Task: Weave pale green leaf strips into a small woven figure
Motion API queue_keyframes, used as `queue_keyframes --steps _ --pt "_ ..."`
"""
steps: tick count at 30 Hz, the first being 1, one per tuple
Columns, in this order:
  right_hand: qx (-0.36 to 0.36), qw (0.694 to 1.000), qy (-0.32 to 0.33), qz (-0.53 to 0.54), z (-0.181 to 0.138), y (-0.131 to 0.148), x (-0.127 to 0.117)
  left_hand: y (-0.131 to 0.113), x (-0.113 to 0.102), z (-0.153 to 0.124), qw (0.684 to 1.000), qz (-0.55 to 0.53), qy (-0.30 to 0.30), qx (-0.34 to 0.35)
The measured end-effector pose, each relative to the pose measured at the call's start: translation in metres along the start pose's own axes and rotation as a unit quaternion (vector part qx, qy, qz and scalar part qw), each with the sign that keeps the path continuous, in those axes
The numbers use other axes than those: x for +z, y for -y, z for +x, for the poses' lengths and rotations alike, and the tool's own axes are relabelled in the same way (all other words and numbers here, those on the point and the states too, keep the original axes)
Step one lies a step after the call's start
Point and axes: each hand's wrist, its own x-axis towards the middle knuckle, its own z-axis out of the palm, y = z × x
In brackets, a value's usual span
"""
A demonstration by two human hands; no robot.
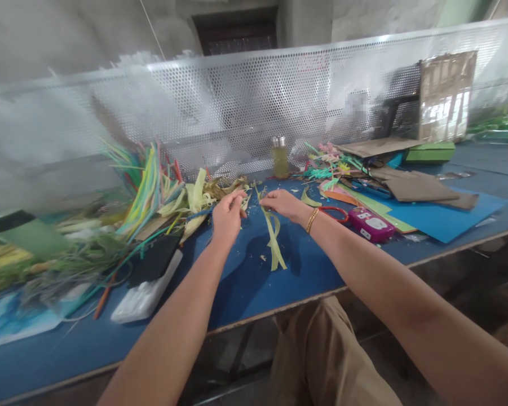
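My right hand pinches a pale green corn husk strip, whose split ends hang down over the blue tabletop. A thin end of the strip sticks up above the fingertips. To the left, my left hand is closed with fingertips together, a short gap from the right hand; a small pale bit shows by its fingers, too blurred to name. Beside it lies a heap of corn husks. Just right of my right hand are a loose husk piece and red-handled scissors.
A perforated metal panel borders the back of the blue table. A glass bottle stands there. Colourful stems and a white case lie left; a purple object, blue sheet and cardboard lie right.
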Motion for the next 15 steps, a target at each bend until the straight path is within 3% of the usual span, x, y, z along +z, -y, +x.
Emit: queue_keyframes --steps 7,15 --pt "-0.006 0.999 -0.008 -0.031 -0.005 0.005 0.000 -0.005 0.014 -0.010 0.987 -0.055 0.142 -0.042" --pt "0.009 0.999 -0.001 -0.034 -0.003 0.001 0.001 -0.003 0.008 -0.009 0.986 0.044 0.162 -0.019"
